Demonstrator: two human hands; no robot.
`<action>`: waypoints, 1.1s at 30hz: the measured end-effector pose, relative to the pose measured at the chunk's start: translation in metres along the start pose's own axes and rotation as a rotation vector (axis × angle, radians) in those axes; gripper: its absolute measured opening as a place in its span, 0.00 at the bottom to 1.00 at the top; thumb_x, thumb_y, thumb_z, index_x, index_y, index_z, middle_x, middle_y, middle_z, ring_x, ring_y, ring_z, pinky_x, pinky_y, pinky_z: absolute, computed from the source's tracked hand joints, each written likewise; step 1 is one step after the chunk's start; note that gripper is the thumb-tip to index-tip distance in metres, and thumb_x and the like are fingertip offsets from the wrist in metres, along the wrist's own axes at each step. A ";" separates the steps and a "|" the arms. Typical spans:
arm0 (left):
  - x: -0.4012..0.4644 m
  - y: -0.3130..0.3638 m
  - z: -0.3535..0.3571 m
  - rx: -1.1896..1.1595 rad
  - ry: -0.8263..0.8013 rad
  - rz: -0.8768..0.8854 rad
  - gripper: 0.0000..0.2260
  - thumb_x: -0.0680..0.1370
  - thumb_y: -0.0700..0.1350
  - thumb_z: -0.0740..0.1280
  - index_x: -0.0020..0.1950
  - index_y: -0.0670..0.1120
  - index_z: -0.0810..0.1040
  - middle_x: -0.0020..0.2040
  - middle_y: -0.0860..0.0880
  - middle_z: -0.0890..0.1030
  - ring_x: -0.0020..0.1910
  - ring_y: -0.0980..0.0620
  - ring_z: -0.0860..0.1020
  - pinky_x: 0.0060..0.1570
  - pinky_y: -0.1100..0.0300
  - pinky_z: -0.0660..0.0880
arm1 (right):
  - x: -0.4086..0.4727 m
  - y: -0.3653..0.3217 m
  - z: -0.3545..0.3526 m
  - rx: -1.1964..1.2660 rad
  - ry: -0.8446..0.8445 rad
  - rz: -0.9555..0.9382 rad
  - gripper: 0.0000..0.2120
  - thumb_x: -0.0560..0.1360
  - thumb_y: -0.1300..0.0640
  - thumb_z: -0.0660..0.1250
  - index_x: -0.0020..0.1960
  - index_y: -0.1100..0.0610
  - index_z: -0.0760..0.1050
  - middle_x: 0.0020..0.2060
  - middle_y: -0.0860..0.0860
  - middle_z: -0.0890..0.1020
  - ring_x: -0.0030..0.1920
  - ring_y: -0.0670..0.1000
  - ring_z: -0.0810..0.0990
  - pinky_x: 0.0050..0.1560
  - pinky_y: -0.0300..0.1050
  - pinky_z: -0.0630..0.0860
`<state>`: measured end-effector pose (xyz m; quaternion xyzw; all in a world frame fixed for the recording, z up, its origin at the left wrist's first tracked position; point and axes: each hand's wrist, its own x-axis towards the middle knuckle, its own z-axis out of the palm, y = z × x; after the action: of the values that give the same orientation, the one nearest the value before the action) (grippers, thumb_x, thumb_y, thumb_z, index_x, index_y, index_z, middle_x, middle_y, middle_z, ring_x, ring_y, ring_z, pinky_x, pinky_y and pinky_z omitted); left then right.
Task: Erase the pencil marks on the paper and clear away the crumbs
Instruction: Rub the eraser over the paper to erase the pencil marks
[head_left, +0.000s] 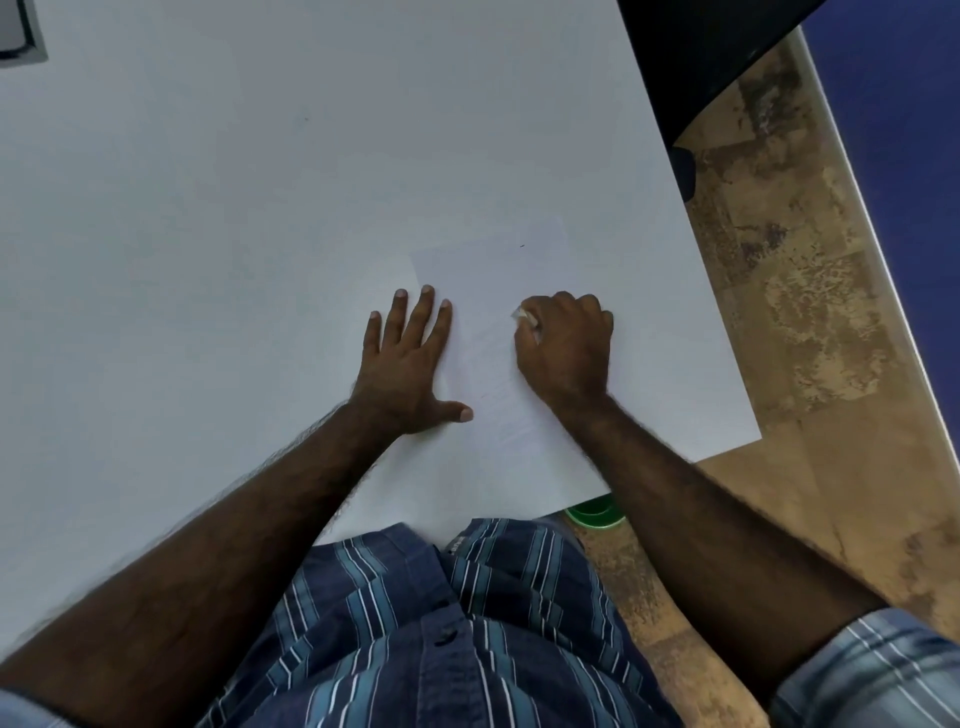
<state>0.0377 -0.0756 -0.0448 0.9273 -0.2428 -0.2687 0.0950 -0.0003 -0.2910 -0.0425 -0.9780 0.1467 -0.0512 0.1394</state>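
White tabletop (218, 218) fills most of what I see, with mottled tan floor (810, 322) off to my right and a dark chair or screen edge (691, 62) at the far corner. Near the table's front edge lies the paper (493, 270), almost the same white as the surface, so its borders are hard to trace.

My left hand (408, 364) lies flat on the sheet's left side, fingers straight and spread, thumb out, pinning it down. My right hand (566, 343) is curled into a loose fist over the middle of the sheet, pinching a small pale eraser (524, 318) whose tip pokes out by my thumb and meets the paper.

I judge I am partway through the rubbing. Faint pencil lines (498, 410) show on the paper between my hands and toward my wrist, so marks remain there. A tiny dark fleck (522, 246) sits on the sheet beyond my knuckles; I cannot tell whether it is a mark or a crumb. Crumbs are otherwise too small to make out, and the sweeping away looks not yet begun.
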 end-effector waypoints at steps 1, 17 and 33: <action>0.001 0.001 -0.001 0.009 -0.004 -0.006 0.63 0.66 0.77 0.69 0.84 0.51 0.35 0.83 0.48 0.32 0.82 0.42 0.32 0.79 0.39 0.36 | -0.001 -0.003 0.000 0.016 -0.005 0.006 0.08 0.76 0.55 0.64 0.49 0.53 0.83 0.41 0.51 0.82 0.46 0.60 0.77 0.47 0.54 0.68; 0.002 0.009 -0.008 0.031 -0.067 -0.043 0.65 0.66 0.75 0.72 0.83 0.50 0.31 0.82 0.47 0.28 0.81 0.41 0.30 0.79 0.37 0.37 | -0.015 -0.027 0.004 0.052 -0.021 -0.078 0.07 0.77 0.56 0.66 0.49 0.55 0.82 0.41 0.52 0.82 0.45 0.59 0.78 0.46 0.54 0.71; 0.001 0.008 -0.008 0.019 -0.063 -0.036 0.65 0.66 0.75 0.72 0.83 0.50 0.32 0.82 0.47 0.29 0.81 0.42 0.31 0.79 0.37 0.38 | -0.026 -0.041 0.000 0.069 -0.151 -0.227 0.10 0.80 0.54 0.64 0.52 0.54 0.84 0.46 0.52 0.85 0.49 0.58 0.80 0.52 0.55 0.74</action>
<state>0.0402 -0.0827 -0.0360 0.9235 -0.2313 -0.2971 0.0734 -0.0135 -0.2453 -0.0323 -0.9840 0.0224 0.0022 0.1769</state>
